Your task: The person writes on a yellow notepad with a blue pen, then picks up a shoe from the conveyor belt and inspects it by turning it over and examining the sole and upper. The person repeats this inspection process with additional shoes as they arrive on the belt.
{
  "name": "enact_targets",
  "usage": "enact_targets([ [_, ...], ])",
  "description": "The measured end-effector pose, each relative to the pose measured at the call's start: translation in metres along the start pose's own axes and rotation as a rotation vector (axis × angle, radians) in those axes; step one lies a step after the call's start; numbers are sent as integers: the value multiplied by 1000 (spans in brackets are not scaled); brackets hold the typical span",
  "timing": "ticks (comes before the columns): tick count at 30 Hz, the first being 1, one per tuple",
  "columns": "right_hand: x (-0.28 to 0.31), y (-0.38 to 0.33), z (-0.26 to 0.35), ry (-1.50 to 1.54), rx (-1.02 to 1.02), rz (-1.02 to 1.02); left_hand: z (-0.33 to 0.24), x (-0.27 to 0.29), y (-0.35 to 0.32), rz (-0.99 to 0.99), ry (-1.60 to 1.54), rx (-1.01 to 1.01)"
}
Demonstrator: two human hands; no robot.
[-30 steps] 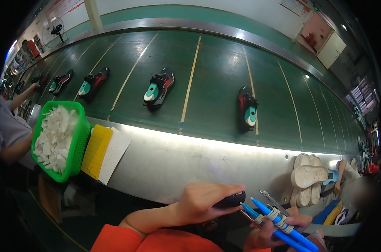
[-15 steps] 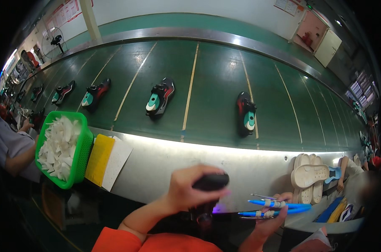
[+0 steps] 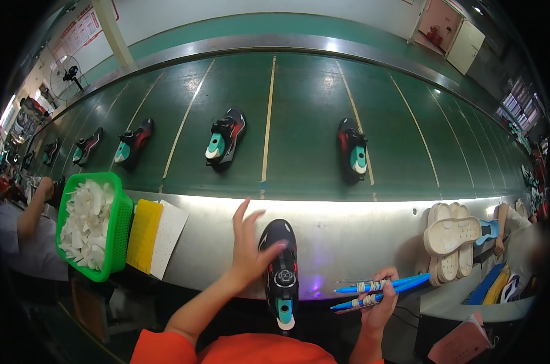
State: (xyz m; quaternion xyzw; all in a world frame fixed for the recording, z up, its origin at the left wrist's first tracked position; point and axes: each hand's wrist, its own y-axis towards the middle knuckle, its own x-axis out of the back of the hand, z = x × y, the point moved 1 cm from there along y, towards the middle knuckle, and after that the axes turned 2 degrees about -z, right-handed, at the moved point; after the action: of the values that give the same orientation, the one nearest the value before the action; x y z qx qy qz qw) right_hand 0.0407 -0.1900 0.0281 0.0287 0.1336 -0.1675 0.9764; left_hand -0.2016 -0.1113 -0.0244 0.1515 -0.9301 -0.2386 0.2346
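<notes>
I judge I'm setting the black sneaker with a teal heel (image 3: 280, 270) on the near steel ledge (image 3: 348, 227): my left hand (image 3: 251, 246), fingers spread, touches its side. My right hand (image 3: 378, 303) grips blue rod-like tools (image 3: 381, 290) (kind unclear); next calls for nudging the shoe far onto the green conveyor belt (image 3: 299, 109).

Overhead lights are flooding the room, bright and even. Strong glare is running as a white band along the metal edge of the desk (image 3: 360, 212), washing out detail there. Soft sheen is showing on the green conveyor belt (image 3: 305, 115). A small purple glow is sitting under the desk edge near the black shoe (image 3: 280, 267). Fisheye is bending straight lines hard toward the rim; corners are going black. Right edge is smearing, blurry. Left hand (image 3: 251, 252) is slightly motion-blurred; underside of desk is sitting in shadow.
</notes>
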Motion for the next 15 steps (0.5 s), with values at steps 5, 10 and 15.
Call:
enact_targets([
  [5,-4,-1,-2,5,9,16,-12,28,-104,108,56,-844],
  [10,-9,-5,3,10,22,26,-1,26,-98,255,347,-1096],
  [15,-13,-17,16,30,73,36,-48,64,-49,283,-8,-863],
])
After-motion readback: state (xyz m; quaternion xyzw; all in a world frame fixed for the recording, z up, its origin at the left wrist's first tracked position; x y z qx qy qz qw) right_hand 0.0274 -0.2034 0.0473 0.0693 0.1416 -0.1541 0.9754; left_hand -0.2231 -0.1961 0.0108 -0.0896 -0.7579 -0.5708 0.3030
